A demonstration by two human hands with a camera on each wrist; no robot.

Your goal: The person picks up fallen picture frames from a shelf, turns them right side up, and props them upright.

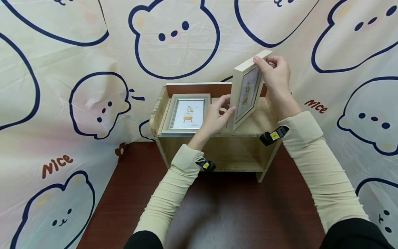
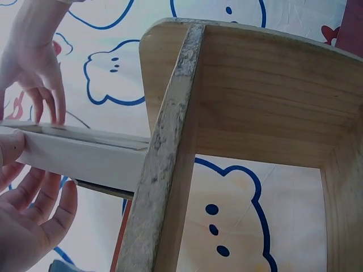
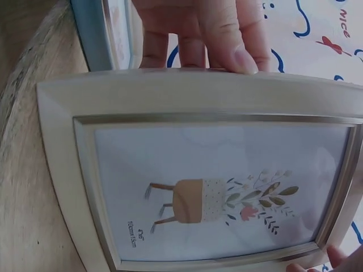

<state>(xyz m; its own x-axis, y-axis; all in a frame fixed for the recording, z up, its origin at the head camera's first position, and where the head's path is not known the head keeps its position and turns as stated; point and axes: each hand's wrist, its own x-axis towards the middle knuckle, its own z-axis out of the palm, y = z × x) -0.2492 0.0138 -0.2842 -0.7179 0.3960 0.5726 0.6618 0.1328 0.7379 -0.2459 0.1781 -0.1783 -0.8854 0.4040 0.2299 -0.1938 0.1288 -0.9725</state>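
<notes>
A cream picture frame (image 1: 248, 88) stands upright over the right part of a small wooden shelf (image 1: 230, 154), its face angled to the right. My right hand (image 1: 276, 76) grips its upper corner, thumb in front and fingers behind. Lower down, my left hand (image 1: 216, 116) holds the opposite side edge between thumb and fingers. In the right wrist view, the frame's picture (image 3: 198, 192) shows a plant in a legged pot. The left wrist view has the frame's pale edge (image 2: 85, 161) at the shelf's worn front edge (image 2: 170, 130).
A silvery picture frame (image 1: 188, 114) with a similar plant print leans back on the left of the shelf top. The shelf stands on a dark red-brown table (image 1: 224, 211). Behind it hangs a cloth (image 1: 124, 55) printed with bear outlines.
</notes>
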